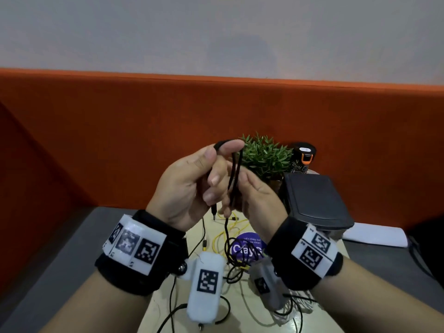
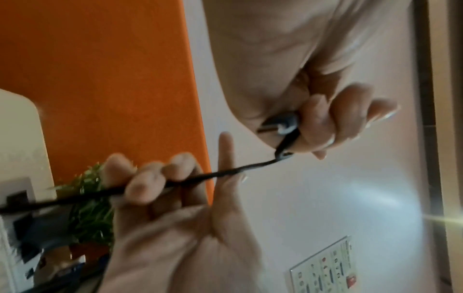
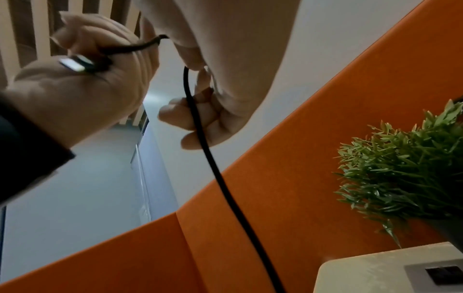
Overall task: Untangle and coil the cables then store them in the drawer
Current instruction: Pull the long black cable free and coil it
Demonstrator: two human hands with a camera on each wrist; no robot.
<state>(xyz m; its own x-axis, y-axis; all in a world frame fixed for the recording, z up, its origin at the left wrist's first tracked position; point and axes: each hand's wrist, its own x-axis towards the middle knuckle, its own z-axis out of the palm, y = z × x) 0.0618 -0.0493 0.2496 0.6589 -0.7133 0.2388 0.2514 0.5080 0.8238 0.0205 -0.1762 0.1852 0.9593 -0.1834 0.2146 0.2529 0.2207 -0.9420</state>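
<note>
Your left hand [image 1: 185, 186] pinches the black cable [image 1: 234, 179], looped over its forefinger at frame centre. Your right hand [image 1: 254, 195], apparently clamped, grips the near-vertical strands beside it; the slack drops below.

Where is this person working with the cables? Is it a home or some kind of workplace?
Most likely an office desk. An orange partition screen backs the pale desk, as in a workstation cubicle, and a small potted plant and a dark desk device stand near it.
</note>
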